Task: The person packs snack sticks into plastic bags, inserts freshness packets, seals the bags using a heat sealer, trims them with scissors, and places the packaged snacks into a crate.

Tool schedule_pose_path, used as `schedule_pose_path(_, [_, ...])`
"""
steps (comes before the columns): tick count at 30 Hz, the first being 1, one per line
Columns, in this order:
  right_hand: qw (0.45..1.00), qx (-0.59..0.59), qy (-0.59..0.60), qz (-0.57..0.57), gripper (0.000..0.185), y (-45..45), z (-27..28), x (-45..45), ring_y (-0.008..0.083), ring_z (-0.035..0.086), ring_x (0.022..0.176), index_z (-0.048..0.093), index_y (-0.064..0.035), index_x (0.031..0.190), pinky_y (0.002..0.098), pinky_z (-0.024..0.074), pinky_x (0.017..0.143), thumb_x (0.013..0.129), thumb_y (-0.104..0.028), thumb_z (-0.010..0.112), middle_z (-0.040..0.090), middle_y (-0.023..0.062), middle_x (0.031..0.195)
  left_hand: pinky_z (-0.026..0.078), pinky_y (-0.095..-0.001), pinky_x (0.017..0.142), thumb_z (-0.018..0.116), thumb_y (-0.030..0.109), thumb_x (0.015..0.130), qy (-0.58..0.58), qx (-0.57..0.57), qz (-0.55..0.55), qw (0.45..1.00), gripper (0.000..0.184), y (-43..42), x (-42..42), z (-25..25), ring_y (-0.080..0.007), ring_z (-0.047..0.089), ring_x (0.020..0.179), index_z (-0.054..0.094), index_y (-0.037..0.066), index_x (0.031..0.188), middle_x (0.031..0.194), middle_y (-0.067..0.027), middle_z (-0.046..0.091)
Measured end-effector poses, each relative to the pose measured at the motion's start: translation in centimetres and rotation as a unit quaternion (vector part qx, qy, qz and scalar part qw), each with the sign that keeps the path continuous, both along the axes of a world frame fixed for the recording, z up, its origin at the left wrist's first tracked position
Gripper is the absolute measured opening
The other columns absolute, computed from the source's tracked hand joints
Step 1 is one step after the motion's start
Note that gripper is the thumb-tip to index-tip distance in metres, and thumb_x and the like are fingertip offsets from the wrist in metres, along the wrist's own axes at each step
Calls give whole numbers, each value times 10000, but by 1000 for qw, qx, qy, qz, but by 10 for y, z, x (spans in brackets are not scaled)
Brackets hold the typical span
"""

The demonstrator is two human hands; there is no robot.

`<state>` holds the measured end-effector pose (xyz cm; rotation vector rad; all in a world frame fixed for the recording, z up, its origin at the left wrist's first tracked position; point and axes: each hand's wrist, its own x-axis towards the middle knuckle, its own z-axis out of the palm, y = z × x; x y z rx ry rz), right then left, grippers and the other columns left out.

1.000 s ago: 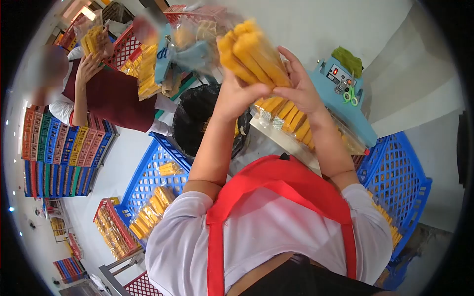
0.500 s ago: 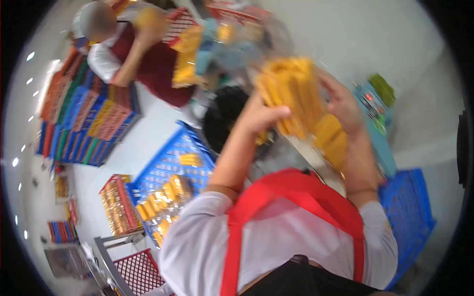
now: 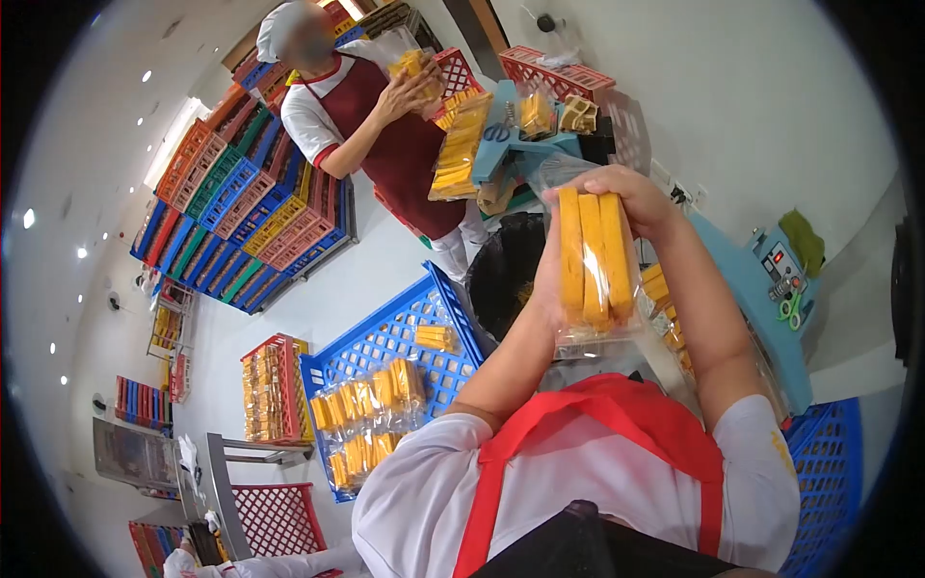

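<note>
A clear plastic bag of yellow sticks (image 3: 594, 260) is held upright in front of my chest. My left hand (image 3: 553, 265) grips its left side, mostly hidden behind the bag. At the top, my right hand (image 3: 631, 197) is closed round the bag's upper end. Below and left of it, more packed bags (image 3: 371, 400) lie in rows in a blue crate (image 3: 323, 371). Beyond my right forearm is a light-blue sealing machine (image 3: 761, 323) with green-handled scissors (image 3: 792, 306) on it.
A co-worker in a maroon apron (image 3: 385, 154) holds another bag at the upper left. A black-lined bin (image 3: 501, 275) stands beyond my left forearm. Stacked coloured crates (image 3: 241, 197) are at the left. Another blue crate (image 3: 827, 472) is at the lower right.
The view has turned left, bringing the blue crate and the co-worker further into sight. My right hand has moved to the bag's top, and its sticks now stand upright, facing me.
</note>
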<state>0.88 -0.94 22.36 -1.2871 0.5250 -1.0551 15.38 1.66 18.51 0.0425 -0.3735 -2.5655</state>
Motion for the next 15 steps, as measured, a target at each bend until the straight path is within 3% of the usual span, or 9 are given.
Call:
schedule_pose_path(4, [997,49,-63,19,410,-10,-21,4,189,553,908,542,83,1021,281,400,846,765,-218,433,566,158,1025,464,-373,753,423,506,807,-42,1,32,999,494,-6,6,-4,-229,559,879,500,97,1071,1001,-67,561])
schedule_pose_path(8, [978,90,-115,-151,371,-20,-27,11,152,557,890,503,7,1095,268,411,830,827,-248,473,575,97,993,453,-375,779,376,469,843,-32,-132,69,988,475,-27,6,-22,-246,547,908,471,93,1117,1054,-77,542])
schedule_pose_path(9, [976,91,-81,-179,507,-34,-45,3,157,547,835,449,-58,1146,297,435,722,794,-419,504,545,87,1010,450,-375,785,371,463,849,-32,-132,86,987,473,-32,4,-22,-250,542,919,460,93,1129,1065,-79,536])
schedule_pose_path(10, [974,103,-82,-186,507,-31,-51,3,157,547,835,449,-58,1146,297,435,722,794,-419,504,545,87,1010,445,-373,797,370,456,852,-9,-73,78,994,471,-28,4,-7,-251,533,937,447,92,1142,1076,-80,529])
schedule_pose_path(11, [967,68,-82,-231,533,-29,-52,3,158,517,905,406,-69,1191,311,415,760,799,-419,497,510,80,1074,436,-378,814,369,454,854,113,111,23,987,477,-23,5,7,-251,516,967,431,90,1157,1098,-83,514])
schedule_pose_path(12, [958,30,-80,-275,562,-27,-48,3,159,486,975,364,-80,1235,326,395,798,804,-420,489,474,72,1137,427,-382,831,367,451,856,215,298,-30,930,484,-19,6,20,-251,499,997,415,88,1172,1119,-86,500])
schedule_pose_path(13, [960,30,-63,-272,561,-6,-33,7,153,396,1103,333,-72,1261,326,344,887,831,-411,455,398,57,1230,418,-385,845,364,452,857,105,84,88,987,493,-26,4,13,-250,486,1018,395,87,1188,1138,-89,483])
schedule_pose_path(14, [959,34,-59,-275,561,6,-29,9,153,396,1103,333,-72,1261,326,344,887,831,-411,455,398,57,1230,410,-388,859,361,452,858,-11,-137,199,970,504,-32,2,8,-249,473,1039,376,86,1205,1157,-92,467])
schedule_pose_path(15, [978,46,-104,-173,541,15,-26,9,148,404,1105,338,-72,1257,311,350,893,842,-403,442,406,58,1227,412,-390,862,390,457,848,-57,-173,247,952,509,-37,1,4,-252,475,1037,376,84,1193,1158,-105,454])
